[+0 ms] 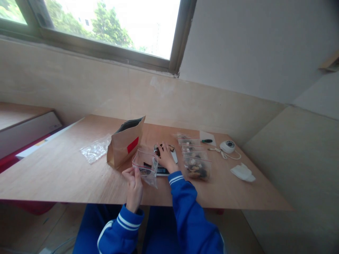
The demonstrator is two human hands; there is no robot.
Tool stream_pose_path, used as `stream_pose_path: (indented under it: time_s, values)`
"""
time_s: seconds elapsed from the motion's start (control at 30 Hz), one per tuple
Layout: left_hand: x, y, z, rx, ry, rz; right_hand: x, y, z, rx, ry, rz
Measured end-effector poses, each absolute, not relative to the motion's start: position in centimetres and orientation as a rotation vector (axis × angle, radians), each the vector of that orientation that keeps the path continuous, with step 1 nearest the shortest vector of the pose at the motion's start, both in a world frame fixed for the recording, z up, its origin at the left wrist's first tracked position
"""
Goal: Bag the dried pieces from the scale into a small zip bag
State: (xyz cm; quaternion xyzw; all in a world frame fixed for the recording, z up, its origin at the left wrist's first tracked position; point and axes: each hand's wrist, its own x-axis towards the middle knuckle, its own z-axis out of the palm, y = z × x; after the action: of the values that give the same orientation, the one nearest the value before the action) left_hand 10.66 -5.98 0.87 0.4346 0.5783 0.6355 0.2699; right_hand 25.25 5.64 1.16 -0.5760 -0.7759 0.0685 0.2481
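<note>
A: Why does the left hand [134, 181] pinch the zip bag [145, 163], low and just left of the frame's centre?

B: Probably to keep its mouth apart: thumb and fingers close on the near lip, and the plastic looks too limp to gape alone. Dark bits show inside, too blurred to name.

A: And the right hand [165, 157]?

B: It lies over the white scale [162, 170] near the centre, fingers loosely spread at the brown pieces [159, 150]. Whether they grip any, I cannot tell; the hand covers that spot.

A: The scale's display?

B: It faces the wearer, presumably for easy reading, though the digits are too small. The hand hides much of the rest.

A: The paper pouch [112, 155], left of centre?

B: It stands upright, mouth gaping, its inside lost in shadow. Right of centre, the filled bags [197, 167] overlap in a row, perhaps to save room; the farther ones blur together.
</note>
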Motion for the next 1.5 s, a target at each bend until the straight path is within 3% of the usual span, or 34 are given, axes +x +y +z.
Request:
stream_pose_path:
  time_s: [0.43,0.73,0.8,0.93,1.0,1.17,1.3,1.5]
  values:
    - [10.6,-6.2,2.6,0.942,1.466,1.673,24.6,5.4,2.0,-1.495,-2.105,0.033]
    - [10.1,-5.8,1.7,0.925,1.478,1.647,26.1,5.5,4.6,-1.612,-1.674,0.053]
    - [10.1,-5.6,1.1,0.945,1.462,1.648,25.8,5.0,6.0,-1.576,-1.509,0.213]
    - [10.6,-5.6,0.6,0.991,1.513,1.654,23.5,2.9,8.8,-1.257,-1.275,0.899]
    - [10.9,-5.8,0.8,1.008,1.525,1.653,22.2,1.8,9.6,-1.178,-1.379,1.015]
    - [11.4,-6.1,1.1,1.029,1.488,1.681,20.4,-0.4,10.4,-1.250,-1.768,0.756]
    - [11.4,-5.9,1.2,0.965,1.483,1.726,20.8,-1.6,11.2,-1.169,-1.982,0.733]
    - [11.3,-6.0,2.1,0.878,1.496,1.711,24.0,1.1,10.1,-1.238,-1.783,0.453]
